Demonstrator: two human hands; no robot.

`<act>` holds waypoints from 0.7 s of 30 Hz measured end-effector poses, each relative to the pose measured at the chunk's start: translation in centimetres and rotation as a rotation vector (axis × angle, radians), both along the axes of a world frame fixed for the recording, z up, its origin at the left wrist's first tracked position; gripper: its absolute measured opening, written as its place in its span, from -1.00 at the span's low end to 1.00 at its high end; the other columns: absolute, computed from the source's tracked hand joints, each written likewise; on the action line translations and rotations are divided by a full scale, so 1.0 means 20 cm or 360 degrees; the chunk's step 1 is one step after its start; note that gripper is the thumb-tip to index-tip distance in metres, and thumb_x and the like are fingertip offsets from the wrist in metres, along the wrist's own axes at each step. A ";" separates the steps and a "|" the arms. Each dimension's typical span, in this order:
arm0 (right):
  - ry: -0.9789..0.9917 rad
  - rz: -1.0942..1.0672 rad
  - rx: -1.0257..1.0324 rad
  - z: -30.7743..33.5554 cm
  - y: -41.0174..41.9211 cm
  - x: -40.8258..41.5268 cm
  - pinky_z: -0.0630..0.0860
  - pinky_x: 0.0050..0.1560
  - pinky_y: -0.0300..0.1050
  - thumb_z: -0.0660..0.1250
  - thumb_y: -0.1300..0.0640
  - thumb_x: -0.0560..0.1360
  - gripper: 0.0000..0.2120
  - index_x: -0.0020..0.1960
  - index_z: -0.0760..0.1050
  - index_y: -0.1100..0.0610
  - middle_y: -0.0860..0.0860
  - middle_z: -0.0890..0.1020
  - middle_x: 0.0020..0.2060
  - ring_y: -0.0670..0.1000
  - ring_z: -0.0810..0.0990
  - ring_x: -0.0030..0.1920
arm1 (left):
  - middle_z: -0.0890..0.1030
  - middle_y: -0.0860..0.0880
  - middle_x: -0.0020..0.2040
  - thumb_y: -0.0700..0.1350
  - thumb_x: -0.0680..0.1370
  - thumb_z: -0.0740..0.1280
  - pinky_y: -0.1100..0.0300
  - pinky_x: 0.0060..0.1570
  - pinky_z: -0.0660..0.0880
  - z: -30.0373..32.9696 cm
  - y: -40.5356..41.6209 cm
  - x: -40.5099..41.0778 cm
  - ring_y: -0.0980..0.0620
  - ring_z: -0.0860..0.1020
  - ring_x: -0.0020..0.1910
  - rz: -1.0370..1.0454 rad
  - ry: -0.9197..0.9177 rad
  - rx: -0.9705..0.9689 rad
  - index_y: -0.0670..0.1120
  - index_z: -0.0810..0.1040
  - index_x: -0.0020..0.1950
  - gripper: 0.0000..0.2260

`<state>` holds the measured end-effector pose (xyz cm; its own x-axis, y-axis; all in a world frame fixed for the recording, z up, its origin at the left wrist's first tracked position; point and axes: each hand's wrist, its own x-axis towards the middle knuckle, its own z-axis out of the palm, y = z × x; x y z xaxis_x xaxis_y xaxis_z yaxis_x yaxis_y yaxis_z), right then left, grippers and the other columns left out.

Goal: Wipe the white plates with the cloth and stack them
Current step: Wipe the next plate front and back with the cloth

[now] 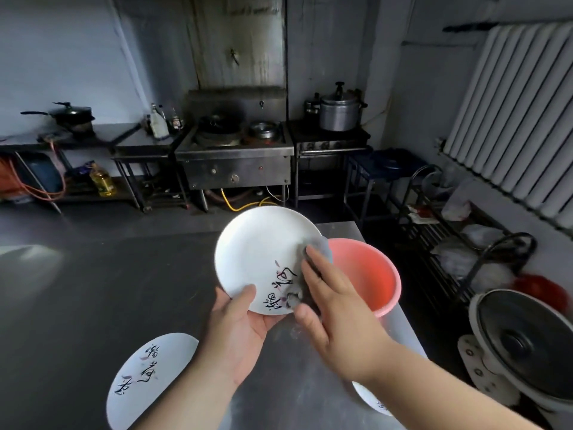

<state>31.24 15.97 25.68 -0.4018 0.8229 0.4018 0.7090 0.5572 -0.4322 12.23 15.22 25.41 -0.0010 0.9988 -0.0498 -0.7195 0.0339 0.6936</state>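
- Behind everything is a dim kitchen, with a metal stove (234, 156) in the upper middle of the frame and a big silver pot (339, 111) to its right.
- Filling the lower left is a dark metal table (77, 290).
- At the lower right edge sits a round metal machine (524, 339).
- Just right of the middle stands a pink bucket (369, 274) on the table.
- In the middle, a white plate (263, 256) with black writing is held up and tilted, partly in front of the bucket.
- Lying flat at the lower left is a second white plate (148, 377) with writing.
- Peeking out under the right arm, low in the frame, is a third plate (372, 400).
- Gripping the held plate's bottom edge is the left hand (238, 333), thumb on top.
- Pressing flat on the plate's right side is the right hand (338, 318), fingers straight.
- Under those fingers is a grey cloth (322, 246), touching the plate.
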 end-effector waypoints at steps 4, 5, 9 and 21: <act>0.0161 -0.0008 0.0045 0.00 0.02 0.05 0.18 0.62 -0.10 0.09 -0.35 0.68 -0.26 0.65 0.26 0.16 -0.07 0.14 0.68 -0.07 0.14 0.66 | 0.55 -0.30 0.43 -0.16 0.56 0.27 -0.29 0.23 0.56 0.03 0.00 -0.04 -0.36 0.55 0.38 -0.0240 0.0072 -0.0021 -0.06 0.56 0.46 -0.56; 0.0121 0.0032 0.0066 0.05 0.07 0.08 0.22 0.61 -0.04 0.10 -0.35 0.67 -0.24 0.63 0.29 0.19 -0.02 0.18 0.67 -0.05 0.16 0.65 | 0.55 -0.29 0.44 -0.08 0.55 0.29 -0.30 0.25 0.55 0.04 0.01 -0.06 -0.36 0.55 0.38 -0.0299 0.0093 -0.0065 -0.05 0.59 0.43 -0.57; -0.0044 0.0156 0.0184 0.18 0.23 0.16 0.33 0.55 0.08 0.08 -0.35 0.65 -0.22 0.55 0.41 0.27 0.08 0.30 0.62 0.02 0.28 0.62 | 0.60 -0.27 0.38 -0.03 0.54 0.31 -0.43 0.12 0.56 0.09 0.09 -0.18 -0.39 0.60 0.30 -0.0391 0.0057 -0.0221 -0.08 0.51 0.49 -0.50; 0.0144 -0.0100 -0.0095 0.03 0.03 -0.04 -0.04 0.64 -0.21 0.00 -0.38 0.67 -0.19 0.71 0.06 0.14 -0.04 -0.02 0.71 -0.07 -0.06 0.69 | 0.56 -0.34 0.40 -0.27 0.59 0.21 -0.18 0.16 0.61 0.01 0.02 -0.05 -0.33 0.59 0.34 -0.0320 -0.0035 -0.0011 -0.18 0.57 0.43 -0.58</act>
